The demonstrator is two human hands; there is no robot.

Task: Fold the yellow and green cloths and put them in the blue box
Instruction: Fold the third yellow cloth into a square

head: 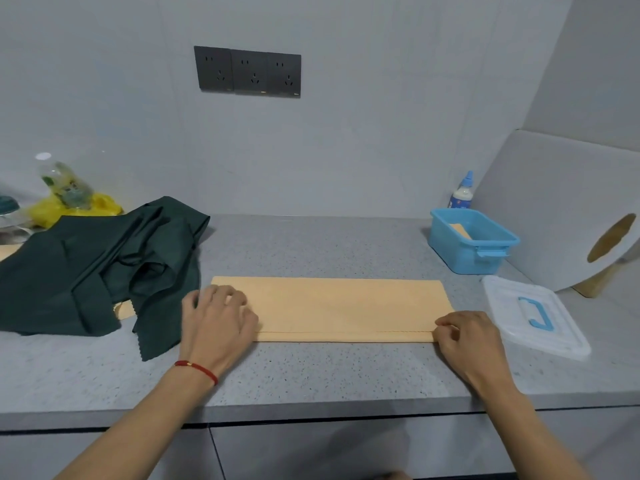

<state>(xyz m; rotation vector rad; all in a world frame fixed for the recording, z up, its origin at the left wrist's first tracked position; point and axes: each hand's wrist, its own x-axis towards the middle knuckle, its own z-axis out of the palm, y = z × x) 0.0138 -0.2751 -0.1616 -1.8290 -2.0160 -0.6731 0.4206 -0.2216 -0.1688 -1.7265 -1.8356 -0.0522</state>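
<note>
This looks like a plain utility corner of a home or workroom, somewhere between kitchen and laundry. A speckled grey stone-look counter runs along pale tiled walls, with flat-fronted grey cabinet doors under its front edge. Three dark power sockets sit in a row on the back wall. At the counter's far left corner stand a plastic bottle and a yellow bag; near the back right corner, a small squeeze bottle.

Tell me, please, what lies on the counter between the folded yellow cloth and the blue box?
Nothing: in the head view, only bare grey counter separates the yellow cloth from the blue box.
</note>
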